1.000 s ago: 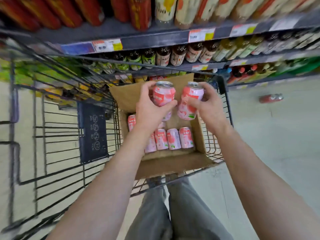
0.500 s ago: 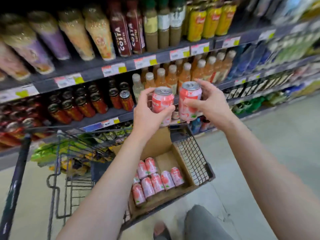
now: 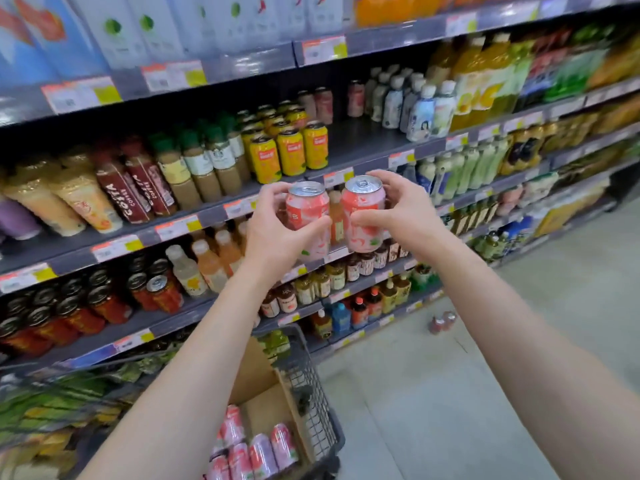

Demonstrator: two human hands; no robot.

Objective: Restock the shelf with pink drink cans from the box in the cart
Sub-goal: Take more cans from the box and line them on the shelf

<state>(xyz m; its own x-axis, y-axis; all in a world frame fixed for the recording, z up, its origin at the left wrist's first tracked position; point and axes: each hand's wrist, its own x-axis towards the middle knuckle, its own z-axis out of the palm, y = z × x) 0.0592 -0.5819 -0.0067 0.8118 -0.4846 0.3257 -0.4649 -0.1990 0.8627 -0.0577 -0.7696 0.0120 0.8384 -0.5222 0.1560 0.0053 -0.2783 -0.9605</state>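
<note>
Centre frame: left hand and right hand each grip a can; one-handed shelving risks toppling yellow cans.

Light is bright and even, falling from overhead. You get no hard shadows on the floor. Shelf recesses go dark under each board, deepest behind the yellow cans. Soft glare sits on the price tags and on the lids of the pink cans. Blur smears the top cartons and the far-right bottles; the pink cans read sharper. Wide-angle bend curves your shelf lines and stretches the lower corners. The cart looks soft.
</note>
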